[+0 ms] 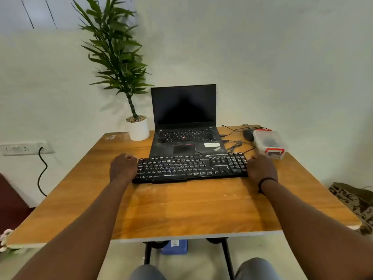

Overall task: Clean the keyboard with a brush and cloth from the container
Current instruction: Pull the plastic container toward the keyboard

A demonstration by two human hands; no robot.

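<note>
1. Knees in grey trousers (147, 272) at bottom edge, under the near rim of the wooden brown tabletop (181, 209).
2. Both bare forearms reach forward over the table.
3. Left hand (123, 167) grips the left end of the black full-size keyboard (189, 167), fingers curled around its edge.
4. Right hand (262, 168), thin black band at the wrist, grips the keyboard's right end the same way.
5. Keyboard lies flat mid-table, its far edge overlapping the front of the open black laptop (184, 126), screen dark.
6. Clear plastic container with red latches (269, 143), lid shut, sits right of the laptop, near the right hand; contents unclear.
7. Dark mouse (248, 134) and cables just behind the container.
8. Green plant in white pot (138, 128) at far left of the laptop.
</note>
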